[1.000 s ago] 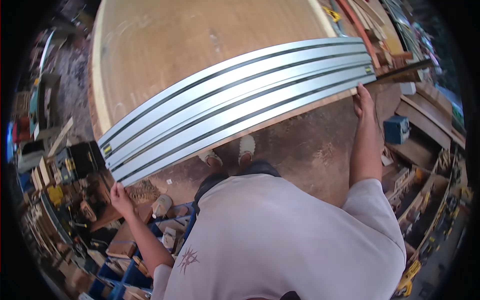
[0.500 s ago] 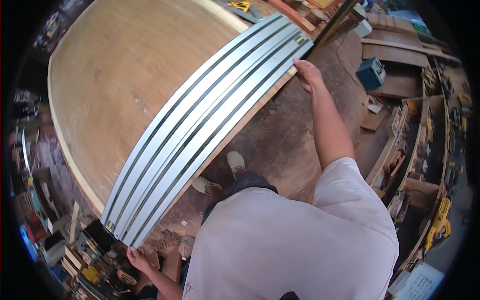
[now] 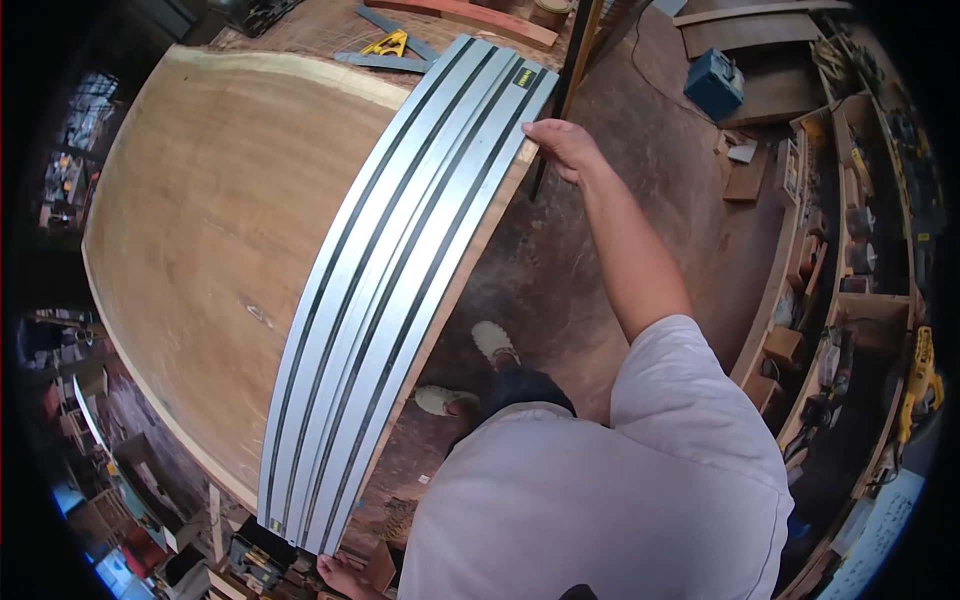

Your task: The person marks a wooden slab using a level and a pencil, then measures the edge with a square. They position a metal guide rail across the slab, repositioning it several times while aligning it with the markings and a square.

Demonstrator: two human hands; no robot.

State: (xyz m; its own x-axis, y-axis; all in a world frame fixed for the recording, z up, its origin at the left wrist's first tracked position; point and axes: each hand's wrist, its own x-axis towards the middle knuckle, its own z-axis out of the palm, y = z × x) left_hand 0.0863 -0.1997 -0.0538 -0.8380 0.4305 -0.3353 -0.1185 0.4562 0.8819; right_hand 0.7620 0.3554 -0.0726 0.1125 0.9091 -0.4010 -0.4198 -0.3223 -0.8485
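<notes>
A long silver guide rail [image 3: 390,230] with dark strips lies along the near edge of a broad wooden slab [image 3: 220,210]. The fisheye view bends it into a curve. A yellow-and-black label shows close to its far end. My right hand [image 3: 562,146] grips the rail's edge near that end, thumb on top and fingers curled below at the slab's edge. At the bottom of the view, my left hand [image 3: 342,576] pinches the corner of the rail's other end, its fingers partly hidden. A pale strip of slab shows beside the rail, on my side.
Beyond the slab lie a yellow-and-grey square [image 3: 388,46] and a reddish wood strip [image 3: 480,20]. A blue box [image 3: 714,84] stands on the floor at right. Shelving [image 3: 872,310] with tools curves along the right side, near a yellow power tool [image 3: 918,390]. Offcuts crowd the lower left.
My view has turned, so the slab and rail appear steeper and shifted. Both hands stay at the same ends of the rail, which still lies along the slab's near edge.
</notes>
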